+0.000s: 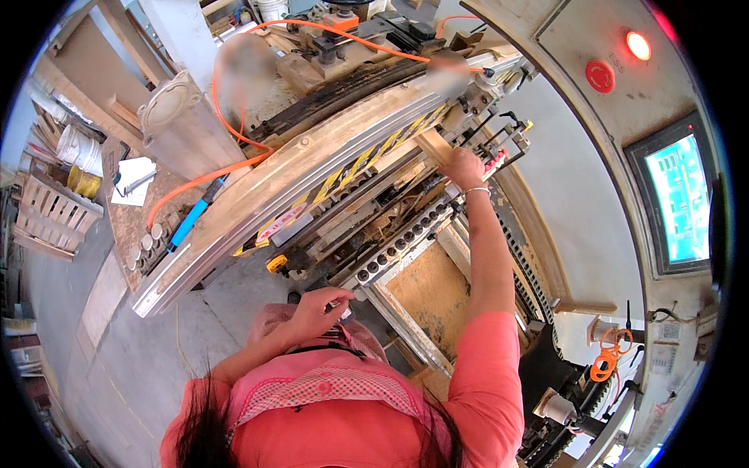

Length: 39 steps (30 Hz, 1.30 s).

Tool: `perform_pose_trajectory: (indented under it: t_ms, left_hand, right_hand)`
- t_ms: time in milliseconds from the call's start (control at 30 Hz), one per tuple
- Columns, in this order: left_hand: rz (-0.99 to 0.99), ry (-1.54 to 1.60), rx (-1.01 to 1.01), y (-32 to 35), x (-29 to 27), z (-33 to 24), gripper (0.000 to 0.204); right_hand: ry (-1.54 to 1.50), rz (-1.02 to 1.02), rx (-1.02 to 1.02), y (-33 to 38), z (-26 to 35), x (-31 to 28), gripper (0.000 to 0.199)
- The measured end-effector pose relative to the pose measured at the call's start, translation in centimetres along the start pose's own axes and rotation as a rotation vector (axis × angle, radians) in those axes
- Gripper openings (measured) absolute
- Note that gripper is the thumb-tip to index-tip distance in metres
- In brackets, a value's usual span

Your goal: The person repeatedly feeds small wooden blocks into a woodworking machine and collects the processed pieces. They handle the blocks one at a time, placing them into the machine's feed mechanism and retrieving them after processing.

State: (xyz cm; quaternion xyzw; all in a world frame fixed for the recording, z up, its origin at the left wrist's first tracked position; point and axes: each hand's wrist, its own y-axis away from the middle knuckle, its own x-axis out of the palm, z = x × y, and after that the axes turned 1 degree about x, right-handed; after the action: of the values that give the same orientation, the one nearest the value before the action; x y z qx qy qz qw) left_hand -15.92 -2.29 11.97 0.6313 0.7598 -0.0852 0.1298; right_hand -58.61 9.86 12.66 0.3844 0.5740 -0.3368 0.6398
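Observation:
My right arm reaches forward over the machine. My right hand (466,168) is closed on the end of a short wooden strip (434,146), near the clamps at the machine's far right. Back by my waist, my left hand (318,310) is bent with its fingers curled together. A small pale spot shows at its fingertips, too small to name. In front of the left hand runs a row of dark round rollers (399,244) along a metal rail. A yellow-and-black striped edge (363,158) crosses the machine beyond it.
A control panel with a lit screen (677,201) and red stop button (600,76) stands at the right. Behind the striped edge lies a long wood-topped rail (312,148). An orange hose (187,186) and blue tool (189,224) lie far left. A wooden crate (55,212) stands beyond.

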Motion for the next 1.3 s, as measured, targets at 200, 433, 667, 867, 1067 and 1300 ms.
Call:
perform_pose_trajectory:
  t_ms: [200,433,667,867,1067,1300]
  left_hand:
    - [0.007,0.042,-0.034,-0.2,-0.8,-0.3,0.019]
    - [0.103,0.64,-0.2,-4.0,-0.6,1.4,0.049]
    - [0.141,1.092,0.037,-8.0,2.0,0.3,0.054]
    - [0.121,1.263,-0.043,-5.3,2.3,1.0,0.042]
    - [0.037,1.255,-0.137,-4.8,2.5,0.4,0.04]
    - [-0.037,1.184,-0.12,-5.8,3.6,-0.3,0.039]
  right_hand:
    - [0.123,0.012,-0.006,0.7,-0.4,-2.6,0.04]
    - [-0.183,0.042,-0.033,13.7,1.1,-6.2,0.041]
    - [-0.671,0.298,-0.059,27.2,11.3,-4.0,0.043]
    - [-0.782,0.268,0.046,30.4,13.9,-2.1,0.057]
    - [-1.004,0.19,0.005,30.9,12.7,0.2,0.052]
    - [-1.126,0.277,-0.068,29.2,11.4,0.9,0.048]
